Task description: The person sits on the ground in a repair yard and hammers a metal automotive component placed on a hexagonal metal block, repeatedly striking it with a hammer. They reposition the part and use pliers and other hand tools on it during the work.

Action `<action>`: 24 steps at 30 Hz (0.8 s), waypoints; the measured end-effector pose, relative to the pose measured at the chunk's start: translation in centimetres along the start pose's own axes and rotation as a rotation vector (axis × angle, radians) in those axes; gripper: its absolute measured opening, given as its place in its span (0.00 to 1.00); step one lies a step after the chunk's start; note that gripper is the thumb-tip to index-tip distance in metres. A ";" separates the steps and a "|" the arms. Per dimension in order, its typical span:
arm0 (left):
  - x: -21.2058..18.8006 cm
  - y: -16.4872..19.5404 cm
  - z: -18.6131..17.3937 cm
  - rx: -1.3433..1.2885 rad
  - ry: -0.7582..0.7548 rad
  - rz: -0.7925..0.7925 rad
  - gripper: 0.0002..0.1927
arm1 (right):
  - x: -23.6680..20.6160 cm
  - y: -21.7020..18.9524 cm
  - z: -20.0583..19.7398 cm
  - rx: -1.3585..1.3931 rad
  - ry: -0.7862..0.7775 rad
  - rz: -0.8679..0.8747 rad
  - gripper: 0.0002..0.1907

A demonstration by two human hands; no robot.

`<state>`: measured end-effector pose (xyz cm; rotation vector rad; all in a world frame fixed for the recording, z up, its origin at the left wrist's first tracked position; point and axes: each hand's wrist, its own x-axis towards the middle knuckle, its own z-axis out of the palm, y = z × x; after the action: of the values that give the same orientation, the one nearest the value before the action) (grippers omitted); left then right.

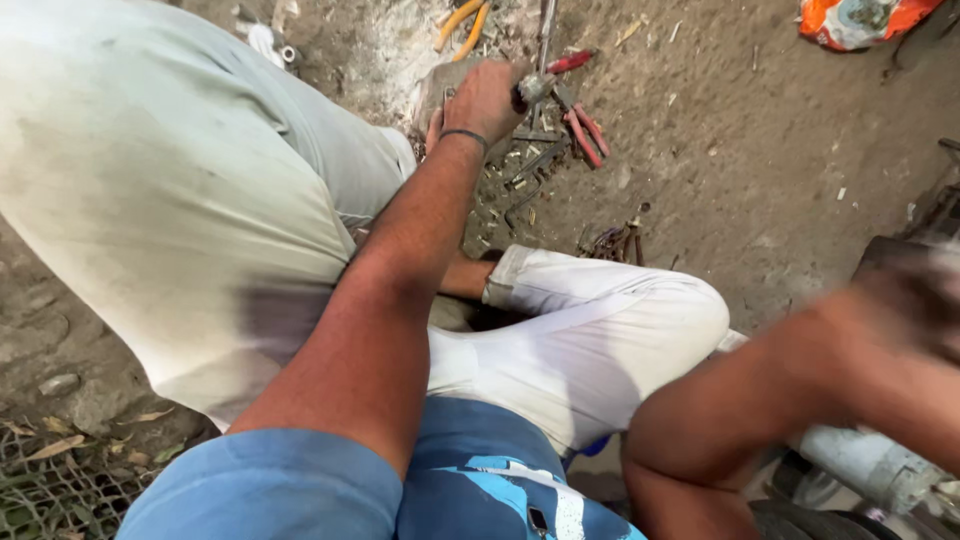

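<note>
Orange-and-white crumpled plastic packet point(858, 20) lies top right on dirt. My left hand point(487, 100) fisted around grey metal tool head point(533, 88), beside red-handled pliers point(582, 128). Right hand point(915, 300) blurred, grip unclear.

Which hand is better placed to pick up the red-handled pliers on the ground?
Probably the left hand: it grips a metal tool right beside the red-handled pliers. The right hand is blurred and far away.

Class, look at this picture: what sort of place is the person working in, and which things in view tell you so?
Probably an outdoor, roadside repair spot. The bare dirt ground serves as the work surface, red-handled metal pliers and yellow-handled pliers lie loose on it, and small metal scraps are scattered about.
</note>
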<state>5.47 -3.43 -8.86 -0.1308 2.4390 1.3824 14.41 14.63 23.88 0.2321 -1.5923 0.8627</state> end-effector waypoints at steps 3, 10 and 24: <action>0.1 -0.6 -0.1 0.069 0.059 0.104 0.13 | -11.0 1.1 1.8 -0.316 -0.814 0.396 0.15; 0.2 -1.3 -0.3 -0.156 0.256 0.192 0.16 | -21.5 5.9 -6.4 -0.537 -1.151 0.888 0.20; 4.6 -2.8 -0.5 -0.785 0.265 -0.215 0.17 | -9.2 -0.6 -3.2 0.230 -0.567 0.836 0.08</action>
<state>1.67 -5.00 -12.46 -0.7716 1.8346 2.2344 19.32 13.33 15.59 -0.0559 -2.1552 1.7427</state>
